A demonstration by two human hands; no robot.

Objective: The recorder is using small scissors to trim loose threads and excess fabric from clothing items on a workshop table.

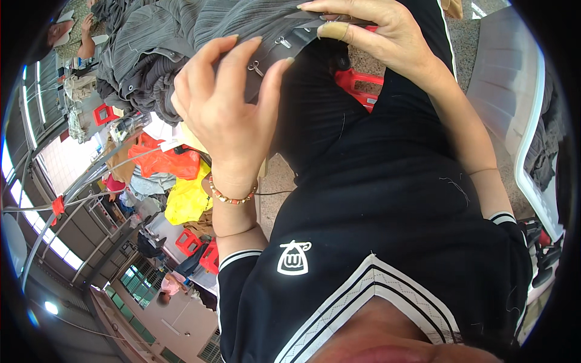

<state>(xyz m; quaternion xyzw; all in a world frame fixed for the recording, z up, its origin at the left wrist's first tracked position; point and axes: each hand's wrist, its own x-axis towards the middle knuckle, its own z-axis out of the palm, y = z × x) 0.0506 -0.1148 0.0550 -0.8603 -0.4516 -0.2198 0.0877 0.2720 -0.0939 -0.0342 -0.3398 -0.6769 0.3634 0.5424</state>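
A dark grey ribbed garment (236, 24) lies bunched across the upper middle, with a smooth grey strip along its near edge. Two small silvery metal pieces, perhaps zipper pulls or hooks, sit on that strip: one metal piece (256, 68) lies between the thumb and fingers of my left hand (221, 106), the other (282, 42) farther up. My left hand rests over the strip, fingers apart. At the upper right, my right hand (390, 39) pinches the strip's edge between thumb and fingers. A yellowish wrap covers its thumb.
A pale plastic bin (532, 127) holding grey cloth stands at right. Red stools (187, 242) and a red stool (363, 85) by my legs show. Orange-red and yellow bags (187, 196) lie at left, near metal poles (78, 181). Other people (172, 285) are farther off.
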